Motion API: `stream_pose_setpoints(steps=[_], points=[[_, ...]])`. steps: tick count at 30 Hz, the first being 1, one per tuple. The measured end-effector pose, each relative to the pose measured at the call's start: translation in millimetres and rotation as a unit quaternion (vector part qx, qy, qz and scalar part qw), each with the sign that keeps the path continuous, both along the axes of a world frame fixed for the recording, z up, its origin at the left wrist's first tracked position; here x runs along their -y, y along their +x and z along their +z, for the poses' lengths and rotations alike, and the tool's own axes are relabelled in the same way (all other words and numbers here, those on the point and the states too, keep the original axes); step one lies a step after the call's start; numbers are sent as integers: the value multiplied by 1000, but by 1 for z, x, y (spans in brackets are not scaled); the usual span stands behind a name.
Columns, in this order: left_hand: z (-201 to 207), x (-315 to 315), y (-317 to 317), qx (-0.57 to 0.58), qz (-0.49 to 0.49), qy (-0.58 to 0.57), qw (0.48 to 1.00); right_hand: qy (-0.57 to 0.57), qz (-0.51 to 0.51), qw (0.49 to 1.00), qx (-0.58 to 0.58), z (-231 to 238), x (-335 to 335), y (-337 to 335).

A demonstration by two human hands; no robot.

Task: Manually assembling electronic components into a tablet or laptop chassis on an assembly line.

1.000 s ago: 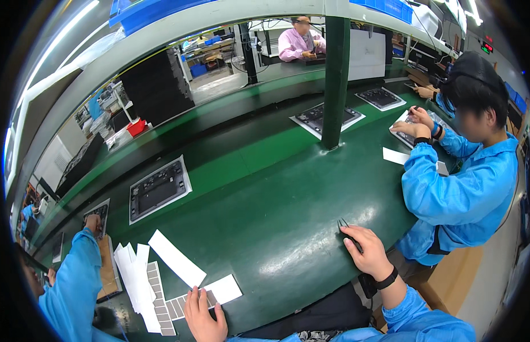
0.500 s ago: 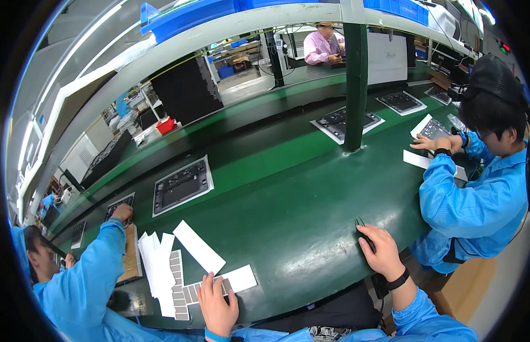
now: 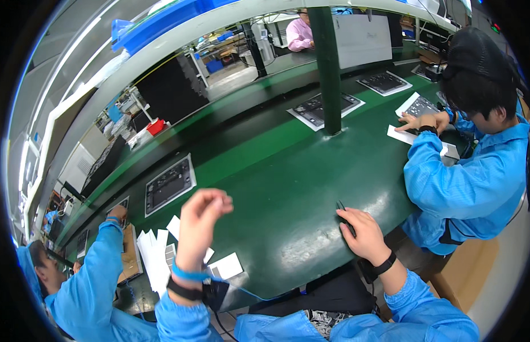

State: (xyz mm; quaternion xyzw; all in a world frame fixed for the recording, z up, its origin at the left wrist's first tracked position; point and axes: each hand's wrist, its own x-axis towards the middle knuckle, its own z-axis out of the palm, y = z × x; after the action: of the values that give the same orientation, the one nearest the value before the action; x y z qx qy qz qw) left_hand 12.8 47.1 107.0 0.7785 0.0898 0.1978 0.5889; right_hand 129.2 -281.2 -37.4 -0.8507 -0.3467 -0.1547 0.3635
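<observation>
My left hand (image 3: 203,223) is raised above the table, its fingers curled in against the thumb. What lies between them, if anything, cannot be made out. Below it are white label strips (image 3: 228,265) with some grey rectangles, partly covered by my hand and forearm. A stack of white strips (image 3: 153,256) lies just left of my forearm. My right hand (image 3: 364,232) rests low over the table at right, closed around dark tweezers (image 3: 340,206) whose tips point away from me. A blue wrist band with a cord circles my left wrist.
Dark flat panels on white sheets lie along the green table (image 3: 270,188), one (image 3: 170,185) ahead at left, another (image 3: 316,111) behind the green post (image 3: 327,74). A co-worker in blue (image 3: 459,182) handles a panel at right; another (image 3: 88,273) works at left beside a cardboard piece (image 3: 130,256).
My left hand has lifted off the grey-and-white label strip and moved up and away, its fingers now curled. My right hand still holds the tweezers. The whole view has shifted slightly.
</observation>
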Motion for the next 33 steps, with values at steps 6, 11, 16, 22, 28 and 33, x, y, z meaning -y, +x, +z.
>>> stream_pose_setpoints(steps=[6, 11, 16, 22, 28, 33], points=[[25, -33, 157, -95, -18, -214, 972, -8, 6, 1000, 15, -5, -6, 5], [-38, -3, 308, -185, -12, -69, 980, -13, -4, 1000, -6, -8, 2, 6], [-136, 5, 437, -247, 56, 127, 959, -7, -9, 1000, -10, -5, 4, 5], [-138, 47, 471, -306, 113, 343, 881, -16, -10, 1000, -22, -5, 8, 14], [-143, -22, 491, -173, -41, 737, 652, -1, -17, 1000, -13, -1, 13, 14], [-80, -74, 343, -130, 226, 105, 960, 30, -13, 999, -20, -8, 11, 5]])
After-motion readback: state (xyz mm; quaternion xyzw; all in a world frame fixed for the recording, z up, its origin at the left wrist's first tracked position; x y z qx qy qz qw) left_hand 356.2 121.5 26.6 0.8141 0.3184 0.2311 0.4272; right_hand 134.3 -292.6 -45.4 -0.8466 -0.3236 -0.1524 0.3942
